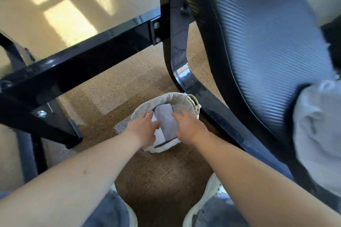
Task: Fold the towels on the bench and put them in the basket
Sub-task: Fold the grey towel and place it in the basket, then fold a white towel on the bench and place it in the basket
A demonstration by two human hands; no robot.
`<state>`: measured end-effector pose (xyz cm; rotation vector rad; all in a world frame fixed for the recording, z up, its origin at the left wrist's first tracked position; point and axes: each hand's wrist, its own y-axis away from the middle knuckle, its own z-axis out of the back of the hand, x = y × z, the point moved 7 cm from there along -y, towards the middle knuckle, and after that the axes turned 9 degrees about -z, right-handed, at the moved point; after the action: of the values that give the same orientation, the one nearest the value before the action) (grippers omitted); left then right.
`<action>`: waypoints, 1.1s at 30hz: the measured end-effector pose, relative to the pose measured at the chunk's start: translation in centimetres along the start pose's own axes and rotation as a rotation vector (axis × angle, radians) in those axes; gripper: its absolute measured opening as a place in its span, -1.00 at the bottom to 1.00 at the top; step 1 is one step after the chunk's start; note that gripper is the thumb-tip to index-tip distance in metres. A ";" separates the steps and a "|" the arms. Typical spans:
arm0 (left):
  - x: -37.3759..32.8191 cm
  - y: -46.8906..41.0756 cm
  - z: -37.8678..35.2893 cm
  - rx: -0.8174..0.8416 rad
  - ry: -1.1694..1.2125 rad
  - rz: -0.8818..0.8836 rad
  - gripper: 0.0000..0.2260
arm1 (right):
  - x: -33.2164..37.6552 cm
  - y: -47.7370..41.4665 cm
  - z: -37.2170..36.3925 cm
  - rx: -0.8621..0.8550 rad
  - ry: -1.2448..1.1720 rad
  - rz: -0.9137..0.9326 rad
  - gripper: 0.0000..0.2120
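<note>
A round cream fabric basket with a rope handle stands on the speckled floor. Inside it lie folded towels: a grey one in the middle and a white one at its left. My left hand rests over the white towel at the basket's left side, fingers spread. On the grey towel's right edge lies my right hand, its fingers flat and apart. Neither hand visibly grips a towel. A pale unfolded towel lies on the black padded bench at the right.
A black metal frame bar crosses above the floor at the left. The bench's curved black leg stands just behind the basket. My knees in jeans and white shoes are at the bottom edge.
</note>
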<state>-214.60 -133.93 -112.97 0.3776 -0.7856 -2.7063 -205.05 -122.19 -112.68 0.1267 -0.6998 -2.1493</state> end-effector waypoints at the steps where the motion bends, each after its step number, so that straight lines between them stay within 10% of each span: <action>1: -0.4 0.8 0.9 -0.032 -0.002 0.010 -0.59 | 0.1 0.8 0.8 -0.032 -0.015 -0.002 -0.33; 14: -4.4 10.2 10.3 -0.404 -0.051 0.091 -0.63 | 2.5 11.5 9.2 -0.267 -0.106 0.064 -0.40; 33: -16.7 17.0 21.7 -0.816 -0.133 -0.315 -0.55 | -5.2 29.0 22.9 -0.596 -0.070 0.034 -0.41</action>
<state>-202.79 -131.44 -83.12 0.1270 0.4173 -3.0600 -188.85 -122.22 -79.10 -0.2767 -0.0764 -2.2439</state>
